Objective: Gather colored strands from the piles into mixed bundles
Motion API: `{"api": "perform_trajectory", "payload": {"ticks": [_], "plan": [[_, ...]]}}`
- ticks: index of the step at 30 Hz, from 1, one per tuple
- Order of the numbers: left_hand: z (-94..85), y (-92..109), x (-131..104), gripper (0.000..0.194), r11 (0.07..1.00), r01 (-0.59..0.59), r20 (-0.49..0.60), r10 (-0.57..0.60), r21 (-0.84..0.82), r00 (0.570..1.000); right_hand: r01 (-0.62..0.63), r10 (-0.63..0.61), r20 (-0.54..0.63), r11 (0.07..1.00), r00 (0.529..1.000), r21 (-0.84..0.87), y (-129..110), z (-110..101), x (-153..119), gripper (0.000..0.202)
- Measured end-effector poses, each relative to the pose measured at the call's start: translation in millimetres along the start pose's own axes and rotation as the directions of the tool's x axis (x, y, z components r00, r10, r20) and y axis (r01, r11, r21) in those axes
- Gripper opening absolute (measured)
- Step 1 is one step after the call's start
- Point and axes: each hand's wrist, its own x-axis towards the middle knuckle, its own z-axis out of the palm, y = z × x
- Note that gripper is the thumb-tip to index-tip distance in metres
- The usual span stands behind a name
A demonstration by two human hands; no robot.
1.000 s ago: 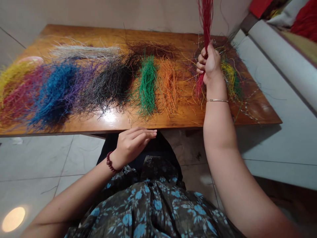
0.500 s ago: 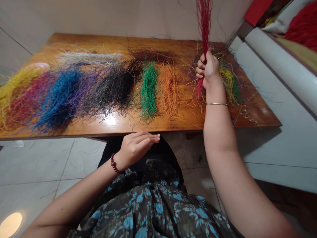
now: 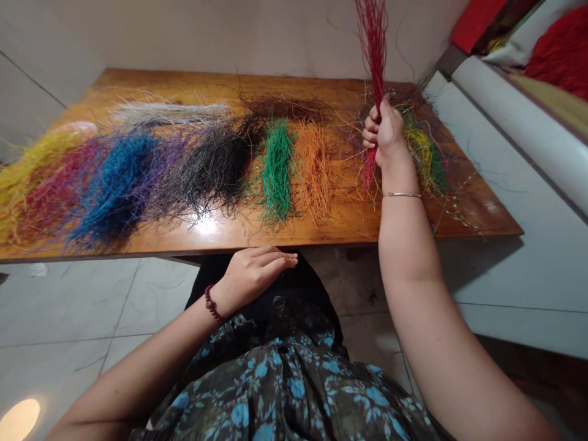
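Observation:
My right hand (image 3: 384, 130) is closed around a bundle of long red strands (image 3: 377, 70). It holds them upright over the right part of the table; their tops run out of view and a short red tail hangs below the fist. My left hand (image 3: 263, 269) holds nothing. Its fingers lie stretched out and close together, just in front of the table's near edge. Nearest to it on the table are a green strand bundle (image 3: 277, 171) and an orange strand bundle (image 3: 315, 168). Beside my right wrist lie yellow and green strands (image 3: 429, 160), partly hidden by it.
Across the wooden table (image 3: 239, 240) lie black strands (image 3: 209, 162), blue strands (image 3: 117, 190), yellow strands (image 3: 32, 165), white strands (image 3: 169, 113) and dark brown strands (image 3: 294, 105). A wall stands behind. At the right is a white surface (image 3: 496, 171) with a red pile (image 3: 560, 58) above.
The red bundle's upper end has swung slightly left. My right hand still grips it, and my left hand has hardly moved. The view has shifted a little.

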Motion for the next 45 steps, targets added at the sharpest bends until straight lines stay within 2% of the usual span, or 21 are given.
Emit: {"api": "perform_trajectory", "payload": {"ticks": [4, 7, 12, 18, 22, 27, 32, 34, 38, 45], "plan": [[4.4, 1.8, -2.1, 0.017, 0.996, 0.044, -0.009, -0.045, -0.083, 0.999, 0.017, -0.019, 0.033, 0.998, 0.999, 0.066, 1.3, -3.0, 2.6, 0.061], [7.8, 5.2, -0.7, 0.016, 0.972, 0.111, -0.024, -0.118, -0.207, 0.993, -0.023, 0.021, 0.044, 0.999, 0.999, 0.04, -0.4, -3.3, 2.7, 0.061], [11.7, 11.7, 2.1, 0.015, 0.917, 0.206, 0.058, -0.198, -0.343, 0.978, -0.043, 0.043, -0.002, 0.999, 0.999, 0.002, -8.1, 3.0, -5.5, 0.061], [6.3, 16.4, 5.6, 0.011, 0.901, 0.224, 0.069, -0.214, -0.371, 0.974, -0.052, 0.052, 0.002, 0.997, 0.999, 0.05, -15.5, 10.9, -14.1, 0.057], [1.3, 17.1, 8.0, 0.011, 0.908, 0.233, 0.04, -0.234, -0.348, 0.971, -0.077, 0.076, -0.033, 0.997, 0.997, -0.024, -16.9, 12.0, -15.2, 0.059], [-2.7, 16.8, 9.1, 0.009, 0.903, 0.29, 0.046, -0.291, -0.317, 0.956, -0.047, 0.047, -0.01, 0.999, 0.999, -0.002, -14.1, 10.9, -14.7, 0.059], [-1.2, 15.5, 6.3, 0.006, 0.893, 0.292, 0.034, -0.298, -0.343, 0.954, -0.052, 0.052, -0.007, 0.998, 0.999, -0.048, -15.2, 12.6, -16.2, 0.058], [0.4, 14.4, 3.9, 0.006, 0.881, 0.337, 0.026, -0.349, -0.331, 0.937, -0.056, 0.055, -0.009, 0.997, 0.998, -0.044, -15.6, 13.1, -16.8, 0.057], [1.9, 12.2, 0.1, 0.009, 0.833, 0.46, 0.006, -0.482, -0.308, 0.876, -0.052, 0.052, -0.002, 0.999, 0.999, 0.007, -12.4, 11.8, -15.2, 0.057], [0.4, 14.0, -0.6, 0.013, 0.794, 0.481, -0.071, -0.541, -0.372, 0.838, -0.061, 0.06, 0.012, 0.995, 0.998, 0.083, -9.6, 8.7, -12.9, 0.057]]}}
